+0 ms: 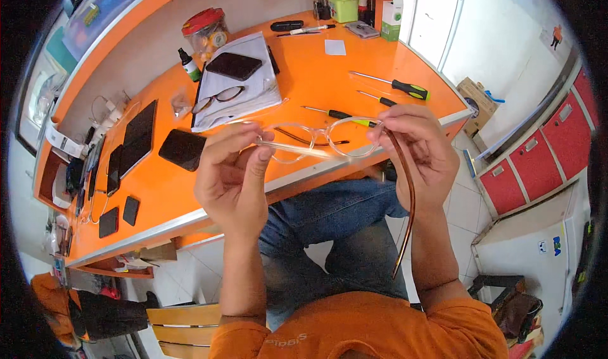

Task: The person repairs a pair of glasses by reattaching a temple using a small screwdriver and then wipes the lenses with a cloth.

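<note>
Clear-framed eyeglasses [320,131] were held above the front edge of the orange bench [310,67], their ends pinched by the fingers [405,119] of the left hand [235,175] and right hand [425,159]. A brown temple [411,200] was observed hanging beside the right palm.

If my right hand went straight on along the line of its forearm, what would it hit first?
Probably the farthest screwdriver's handle, on the orange desk just beyond your right hand. The hand looks raised, though, and depth is unclear here, so it might pass over.
</note>
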The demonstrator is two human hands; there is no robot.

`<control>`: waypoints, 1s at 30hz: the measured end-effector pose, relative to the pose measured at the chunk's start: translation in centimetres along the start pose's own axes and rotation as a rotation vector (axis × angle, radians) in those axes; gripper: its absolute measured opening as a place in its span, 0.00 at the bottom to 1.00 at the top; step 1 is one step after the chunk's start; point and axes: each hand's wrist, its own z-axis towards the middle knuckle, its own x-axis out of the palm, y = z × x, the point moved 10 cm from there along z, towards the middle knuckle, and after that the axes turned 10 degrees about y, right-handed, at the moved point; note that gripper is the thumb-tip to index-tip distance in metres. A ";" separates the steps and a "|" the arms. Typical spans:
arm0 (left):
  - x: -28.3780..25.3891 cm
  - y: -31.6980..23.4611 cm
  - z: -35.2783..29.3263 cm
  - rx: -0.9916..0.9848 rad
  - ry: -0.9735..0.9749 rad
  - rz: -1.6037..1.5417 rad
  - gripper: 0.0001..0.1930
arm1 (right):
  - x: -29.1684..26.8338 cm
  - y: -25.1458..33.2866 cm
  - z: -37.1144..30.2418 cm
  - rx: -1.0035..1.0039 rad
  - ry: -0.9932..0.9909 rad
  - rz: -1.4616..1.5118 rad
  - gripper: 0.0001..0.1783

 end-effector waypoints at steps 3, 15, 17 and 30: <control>-0.1 0.0 -0.9 -0.012 0.030 0.099 0.11 | 0.1 -0.5 -0.5 0.069 -0.043 0.048 0.12; 0.1 1.1 -2.2 -0.071 0.165 0.096 0.05 | -0.1 -2.6 -2.5 0.169 0.093 0.133 0.12; 0.1 1.2 -2.6 -0.092 0.131 0.054 0.05 | -0.2 -2.8 -2.7 0.204 0.059 0.236 0.16; -1.0 1.2 -4.8 -0.126 -0.045 -0.101 0.14 | -0.3 -2.3 -3.6 0.226 -0.040 0.368 0.23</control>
